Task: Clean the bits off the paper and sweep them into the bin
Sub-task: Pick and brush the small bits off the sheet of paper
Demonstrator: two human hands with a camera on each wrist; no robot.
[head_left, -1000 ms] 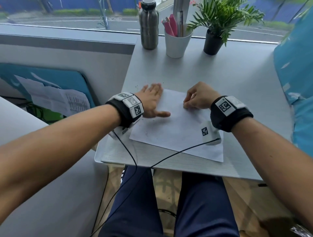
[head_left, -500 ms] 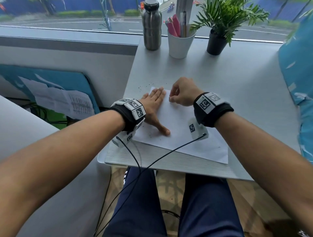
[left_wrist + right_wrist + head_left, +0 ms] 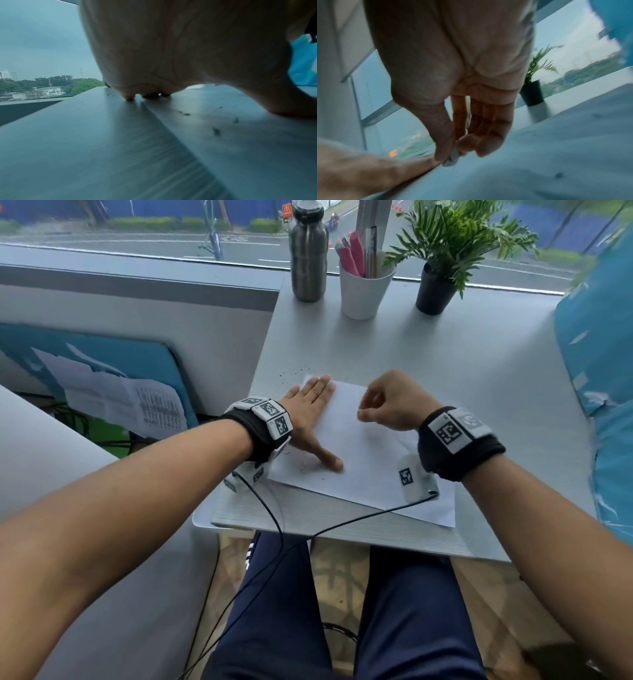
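A white sheet of paper lies on the grey table. My left hand presses flat on its left part, fingers straight and thumb spread. Small dark bits lie on the table just beyond the paper's far left corner, and a few more bits sit on the paper near my thumb. The left wrist view shows these bits on the paper under my left hand. My right hand hovers over the paper's middle, its thumb and fingers pinching a small pale grey lump. No bin is in view.
A steel bottle, a white cup of pens and a potted plant stand at the table's back by the window. A blue cushion borders the right side. Wrist cables hang over the front edge.
My right hand went left toward my left fingertips, then came back right and nearer, still pinching. My left hand stayed pressed on the paper.
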